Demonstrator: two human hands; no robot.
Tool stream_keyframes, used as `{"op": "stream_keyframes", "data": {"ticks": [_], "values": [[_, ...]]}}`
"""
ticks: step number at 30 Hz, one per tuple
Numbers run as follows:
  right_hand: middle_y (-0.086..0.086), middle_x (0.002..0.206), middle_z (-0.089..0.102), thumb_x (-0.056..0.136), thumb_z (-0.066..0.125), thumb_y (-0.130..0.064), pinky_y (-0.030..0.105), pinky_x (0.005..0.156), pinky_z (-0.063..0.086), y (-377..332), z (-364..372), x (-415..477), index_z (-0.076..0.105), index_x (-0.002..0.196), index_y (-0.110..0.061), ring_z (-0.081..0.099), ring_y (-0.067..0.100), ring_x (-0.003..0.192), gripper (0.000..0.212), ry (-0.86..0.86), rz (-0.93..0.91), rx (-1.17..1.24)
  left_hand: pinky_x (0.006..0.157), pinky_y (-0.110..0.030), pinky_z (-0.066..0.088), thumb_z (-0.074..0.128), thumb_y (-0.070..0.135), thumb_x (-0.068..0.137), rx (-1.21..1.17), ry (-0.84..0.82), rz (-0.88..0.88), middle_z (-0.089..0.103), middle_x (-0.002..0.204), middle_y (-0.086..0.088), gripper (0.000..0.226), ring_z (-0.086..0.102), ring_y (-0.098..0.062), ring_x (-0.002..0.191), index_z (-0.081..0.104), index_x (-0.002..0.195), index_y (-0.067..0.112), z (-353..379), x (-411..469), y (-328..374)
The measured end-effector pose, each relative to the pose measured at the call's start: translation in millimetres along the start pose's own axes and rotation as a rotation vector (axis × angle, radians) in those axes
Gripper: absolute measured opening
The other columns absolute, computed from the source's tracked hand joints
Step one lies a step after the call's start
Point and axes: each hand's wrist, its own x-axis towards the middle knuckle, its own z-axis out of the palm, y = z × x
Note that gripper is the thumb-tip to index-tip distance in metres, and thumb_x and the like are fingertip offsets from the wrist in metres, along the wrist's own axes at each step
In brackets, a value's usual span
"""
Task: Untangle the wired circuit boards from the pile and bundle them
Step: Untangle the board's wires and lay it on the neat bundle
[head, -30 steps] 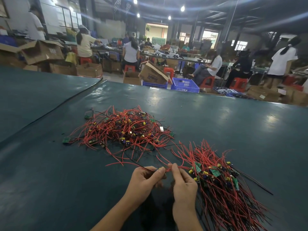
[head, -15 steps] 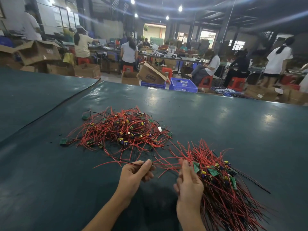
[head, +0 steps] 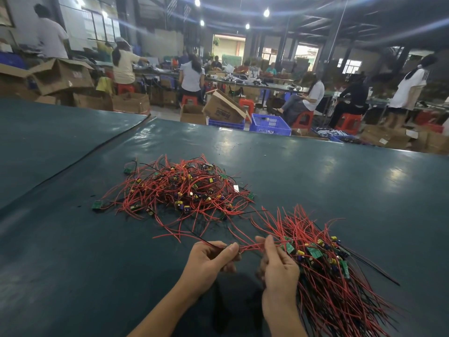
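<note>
Hands work at the near edge of the surface (head: 340, 181). The left hand (head: 209, 261) pinches thin red wires (head: 250, 248) and the right hand (head: 279, 268) grips the same wires, which run left to right between them. The bundle (head: 328, 276) touches the right hand, toward the near right corner. Farther off, near the middle, lies the tangled pile (head: 184, 188), closer to the left hand.

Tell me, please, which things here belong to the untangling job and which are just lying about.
Job in hand:
pile of tangled boards
bundle beside it
wires pinched by the left hand and right hand

Lying about, beyond the table:
boxes
crates
stools
</note>
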Motion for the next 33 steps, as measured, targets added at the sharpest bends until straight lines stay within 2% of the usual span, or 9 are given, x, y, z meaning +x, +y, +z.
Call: {"op": "stream_keyframes", "data": {"ticks": [6,9,13,16,22,25,27,29,33], "values": [[-0.004,0.056,0.038,0.099,0.056,-0.021,0.016,0.033,0.023,-13,-23,20,0.073,0.078,-0.009,0.026,0.002,0.038,0.030,0.106,0.021,0.217,0.057,-0.019,0.045,0.064,0.032,0.083,0.019,0.014,-0.004,0.066,0.057,-0.008,0.030,0.058,-0.011,0.051,0.074,0.061,0.016,-3,1,1],[-0.006,0.051,0.040,0.099,0.055,-0.021,0.016,0.034,0.024,-13,-23,19,0.076,0.068,-0.012,0.028,0.002,0.038,0.038,0.094,-0.005,0.233,0.058,-0.019,0.045,0.064,0.034,0.083,0.004,0.026,0.003,0.065,0.056,-0.008,0.030,0.057,-0.011,0.052,0.075,0.063,0.015,-5,1,0],[-0.007,0.051,0.042,0.099,0.054,-0.020,0.016,0.035,0.026,-14,-21,18,0.078,0.068,-0.016,0.031,0.003,0.039,0.040,0.051,-0.051,0.229,0.058,-0.020,0.046,0.076,0.042,0.079,-0.016,0.096,0.000,0.064,0.055,-0.007,0.034,0.056,-0.012,0.052,0.074,0.059,0.015,-5,2,0],[-0.005,0.054,0.047,0.097,0.055,-0.022,0.017,0.035,0.028,-12,-19,13,0.078,0.073,-0.013,0.034,0.004,0.040,0.035,-0.020,-0.079,0.208,0.052,-0.019,0.044,0.073,0.047,0.066,-0.135,0.230,-0.049,0.062,0.057,-0.008,0.035,0.052,-0.011,0.051,0.074,0.060,0.012,-9,5,1],[0.000,0.058,0.056,0.084,0.059,-0.031,0.017,0.037,0.030,-15,-15,7,0.079,0.075,-0.012,0.040,0.005,0.042,0.029,-0.102,-0.095,0.204,0.047,-0.018,0.045,0.070,0.042,0.071,-0.430,0.343,-0.252,0.064,0.065,0.000,0.025,0.053,-0.007,0.052,0.073,0.061,0.020,-12,9,1],[0.003,0.060,0.058,0.085,0.054,-0.046,0.018,0.038,0.033,-17,-17,3,0.079,0.077,-0.012,0.044,0.008,0.044,0.044,-0.143,-0.079,0.259,0.045,-0.020,0.046,0.065,0.046,0.074,-0.521,0.367,-0.329,0.065,0.069,0.000,0.033,0.056,-0.008,0.053,0.070,0.080,0.014,-14,12,-1],[0.003,0.060,0.056,0.082,0.048,-0.059,0.019,0.039,0.034,-17,-18,2,0.079,0.080,-0.011,0.044,0.010,0.046,0.057,-0.158,-0.057,0.286,0.044,-0.021,0.047,0.062,0.049,0.075,-0.594,0.348,-0.375,0.065,0.070,-0.001,0.039,0.057,-0.009,0.053,0.065,0.085,0.012,-17,13,-2],[0.002,0.057,0.053,0.080,0.048,-0.062,0.020,0.039,0.033,-16,-16,2,0.077,0.086,-0.007,0.043,0.010,0.046,0.063,-0.168,-0.037,0.238,0.044,-0.022,0.047,0.063,0.052,0.074,-0.666,0.286,-0.421,0.064,0.071,-0.001,0.038,0.057,-0.011,0.053,0.065,0.078,0.014,-20,14,-2],[-0.001,0.052,0.052,0.081,0.055,-0.053,0.019,0.038,0.028,-5,-5,-4,0.077,0.084,-0.002,0.037,0.007,0.041,0.055,-0.234,-0.009,-0.044,0.046,-0.021,0.039,0.066,0.057,0.068,-0.688,0.100,-0.506,0.053,0.061,0.003,0.037,0.049,-0.010,0.050,0.060,0.058,0.021,-12,15,-2]]}}
